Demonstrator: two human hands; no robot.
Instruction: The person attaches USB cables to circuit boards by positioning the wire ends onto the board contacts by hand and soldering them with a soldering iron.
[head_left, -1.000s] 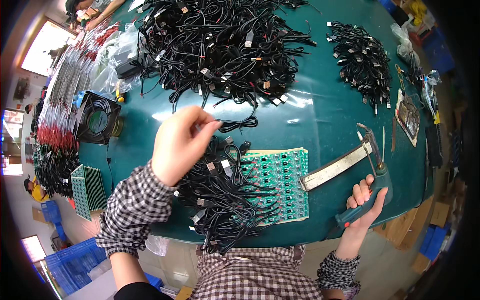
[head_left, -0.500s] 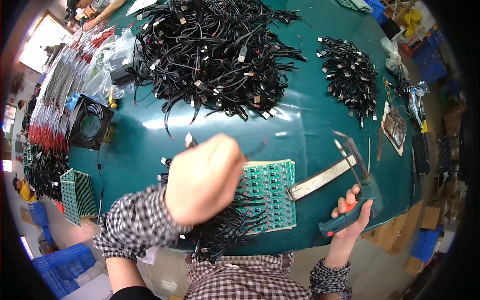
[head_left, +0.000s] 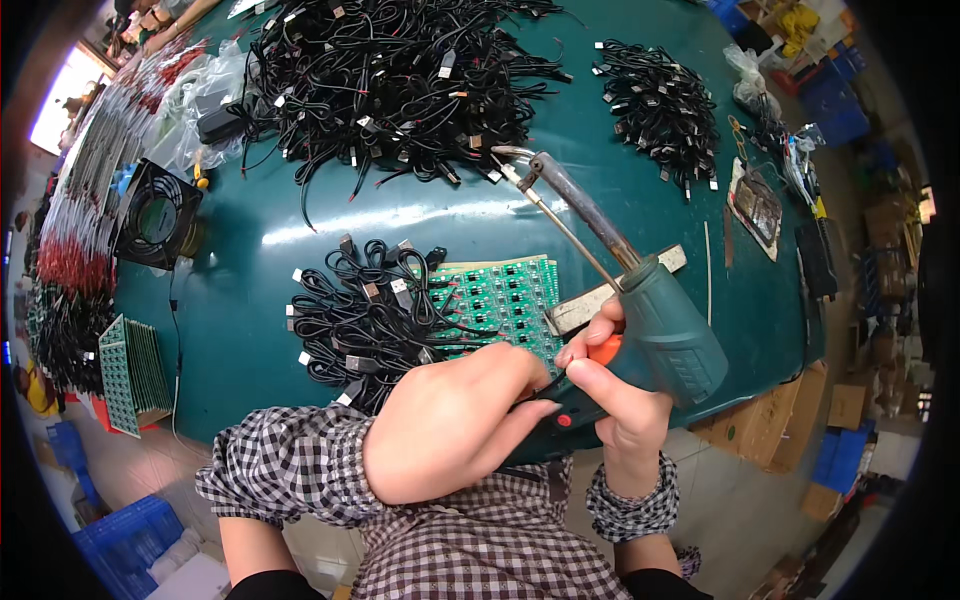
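Note:
My right hand [head_left: 632, 405] is wrapped around a green soldering gun [head_left: 678, 330] with an orange trigger, its metal tip and thin feed tube pointing up and left. Close beside it, my left hand [head_left: 450, 425] is closed in a pinch, its fingertips meeting my right thumb and fingers. Something dark and thin shows between them, too hidden to name. Just beyond lies a panel of green circuit boards [head_left: 515, 295], with red and black wire ends resting across it. Black USB cables [head_left: 345, 325] spread out from the panel's left side.
A large heap of black cables [head_left: 390, 95] covers the far table, with a smaller pile [head_left: 660, 110] to its right. A pale metal bar [head_left: 580, 310] lies behind the gun. At left stand a black fan [head_left: 158, 215] and stacked circuit panels [head_left: 135, 375].
My left hand has come down and right, off the cables, to meet my right hand. The soldering gun has swung left and nearer the boards. The whole view has shifted slightly.

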